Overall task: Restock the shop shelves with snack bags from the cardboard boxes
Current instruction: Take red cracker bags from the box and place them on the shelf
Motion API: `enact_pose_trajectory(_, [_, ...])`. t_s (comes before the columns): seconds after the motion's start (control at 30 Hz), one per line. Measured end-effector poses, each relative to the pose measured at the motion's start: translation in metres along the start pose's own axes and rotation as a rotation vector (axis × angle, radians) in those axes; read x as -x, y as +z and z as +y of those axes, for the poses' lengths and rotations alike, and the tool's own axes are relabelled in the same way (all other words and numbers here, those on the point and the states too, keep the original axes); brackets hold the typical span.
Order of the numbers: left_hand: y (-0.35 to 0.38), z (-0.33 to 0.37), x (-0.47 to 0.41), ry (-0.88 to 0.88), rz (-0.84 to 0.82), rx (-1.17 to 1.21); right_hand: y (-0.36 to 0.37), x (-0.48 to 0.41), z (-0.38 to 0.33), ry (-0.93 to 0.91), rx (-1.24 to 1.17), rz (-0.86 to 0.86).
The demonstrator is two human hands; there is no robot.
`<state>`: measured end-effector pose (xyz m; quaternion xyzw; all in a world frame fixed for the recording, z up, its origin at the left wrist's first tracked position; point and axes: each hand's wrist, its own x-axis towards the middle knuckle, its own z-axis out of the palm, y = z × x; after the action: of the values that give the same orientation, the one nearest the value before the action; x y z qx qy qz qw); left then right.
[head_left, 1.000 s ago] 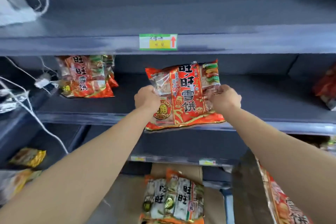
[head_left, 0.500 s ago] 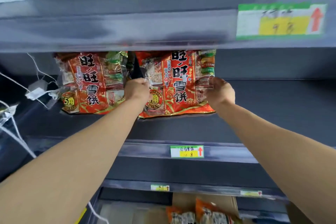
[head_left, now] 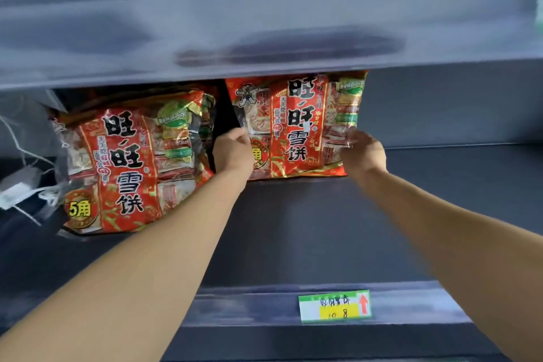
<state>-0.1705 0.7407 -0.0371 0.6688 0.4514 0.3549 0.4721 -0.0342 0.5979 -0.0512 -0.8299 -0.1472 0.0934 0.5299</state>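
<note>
A red snack bag (head_left: 296, 123) with big Chinese lettering stands upright at the back of the dark shelf (head_left: 308, 232). My left hand (head_left: 233, 151) grips its left edge and my right hand (head_left: 363, 153) grips its right edge. Its bottom edge looks to be on the shelf board. To its left leans a stack of the same red snack bags (head_left: 123, 170), close beside the held bag. The cardboard boxes are out of view.
The shelf above (head_left: 264, 23) overhangs the bags' tops. White cables and a small white device (head_left: 17, 194) hang at the left end of the shelf. A green and yellow price tag (head_left: 335, 306) sits on the shelf's front rail. Bare shelf board extends right of the bag.
Both hands have carried the bag from in front of the shelf edge deep onto the shelf, beside the stack on the left. The view has moved closer.
</note>
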Motion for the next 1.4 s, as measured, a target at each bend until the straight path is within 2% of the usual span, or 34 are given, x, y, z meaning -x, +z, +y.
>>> enact_pose_trajectory(0.23, [0.002, 0.002, -0.003, 0.003, -0.003, -0.117, 0.014, 0.005, -0.005, -0.012, 0.041, -0.087])
enact_pose_trajectory(0.37, [0.002, 0.0, -0.002, 0.012, -0.061, -0.182, 0.011, 0.008, -0.008, -0.014, 0.076, -0.152])
enact_pose_trajectory(0.53, [-0.005, 0.011, 0.016, -0.03, -0.081, -0.275, 0.0, 0.02, -0.009, -0.004, 0.151, -0.106])
enact_pose_trajectory(0.67, [-0.008, 0.024, 0.056, 0.069, -0.08, -0.325, -0.028, 0.045, -0.002, -0.07, 0.224, -0.128])
enact_pose_trajectory(0.8, [0.006, 0.043, 0.121, 0.166, -0.278, -0.27, -0.086, 0.082, 0.009, -0.153, 0.359, -0.148])
enact_pose_trajectory(0.97, [0.059, 0.081, 0.215, 0.256, -0.611, -0.244, -0.197, 0.12, 0.032, -0.109, 0.471, -0.118])
enact_pose_trajectory(1.23, [0.165, 0.134, 0.397, 0.259, -1.056, -0.25, -0.408, 0.177, 0.106, 0.138, 0.618, 0.049])
enact_pose_trajectory(1.4, [0.222, 0.127, 0.492, 0.15, -1.204, -0.33, -0.507, 0.203, 0.169, 0.338, 0.643, 0.053])
